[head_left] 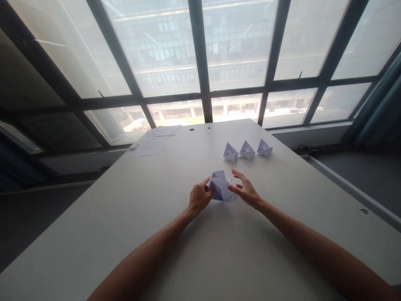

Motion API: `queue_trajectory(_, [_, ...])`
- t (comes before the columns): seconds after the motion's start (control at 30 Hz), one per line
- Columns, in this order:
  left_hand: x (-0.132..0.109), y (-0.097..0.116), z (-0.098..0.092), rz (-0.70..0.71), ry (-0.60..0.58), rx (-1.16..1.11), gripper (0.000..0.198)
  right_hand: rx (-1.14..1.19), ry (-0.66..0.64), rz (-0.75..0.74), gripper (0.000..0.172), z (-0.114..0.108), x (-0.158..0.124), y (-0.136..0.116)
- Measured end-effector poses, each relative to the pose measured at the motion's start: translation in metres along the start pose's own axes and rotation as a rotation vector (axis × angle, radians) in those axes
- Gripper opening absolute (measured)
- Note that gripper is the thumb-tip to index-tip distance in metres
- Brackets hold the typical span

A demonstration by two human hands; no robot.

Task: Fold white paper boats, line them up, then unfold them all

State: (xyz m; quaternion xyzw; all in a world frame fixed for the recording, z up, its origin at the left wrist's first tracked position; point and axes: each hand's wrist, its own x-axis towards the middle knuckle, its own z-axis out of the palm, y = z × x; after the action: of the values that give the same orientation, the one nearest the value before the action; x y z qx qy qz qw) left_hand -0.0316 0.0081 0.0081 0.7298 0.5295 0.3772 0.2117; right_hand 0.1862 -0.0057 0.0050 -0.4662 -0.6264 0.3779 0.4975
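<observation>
A partly folded piece of white paper (220,186) is held above the middle of the table, its creased flaps standing at angles. My left hand (200,195) grips its left edge, thumb in front and fingers behind. At the paper's right side is my right hand (246,190), its fingers spread and curved. The right thumb is close to the paper's edge; whether it touches I cannot tell. Beyond my hands stand three folded paper boats, the left boat (231,152), the middle boat (247,150) and the right boat (265,148), in a row.
Loose white sheets (145,147) lie at the table's far left corner, with a small pale object (134,146) beside them. The long white table (103,225) reaches toward large framed windows (169,50). Two dark round spots mark its far end. A blue curtain (376,108) hangs at right.
</observation>
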Motion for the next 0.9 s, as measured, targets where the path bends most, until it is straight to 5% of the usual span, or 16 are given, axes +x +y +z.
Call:
queue_trajectory(0.1, [-0.002,0.006,-0.002,0.042,-0.131,-0.055,0.034,0.074,-0.122,-0.011,0.063,-0.004,0.0,-0.003])
queue_trajectory(0.23, [-0.002,0.008,-0.002,0.072,-0.25,-0.007,0.033,0.241,-0.282,0.036,0.032,-0.002,0.0,0.001])
queue_trajectory(0.47, [-0.001,0.013,-0.008,0.337,0.103,0.253,0.018,0.187,-0.126,0.104,0.04,0.01,-0.001,0.014])
queue_trajectory(0.63, [-0.001,0.015,-0.012,0.53,0.083,0.384,0.011,0.198,-0.147,0.078,0.039,0.014,-0.004,0.009])
queue_trajectory(0.9, [-0.004,0.02,-0.008,0.454,0.053,0.36,0.012,0.194,-0.252,-0.068,0.035,0.017,-0.005,0.003])
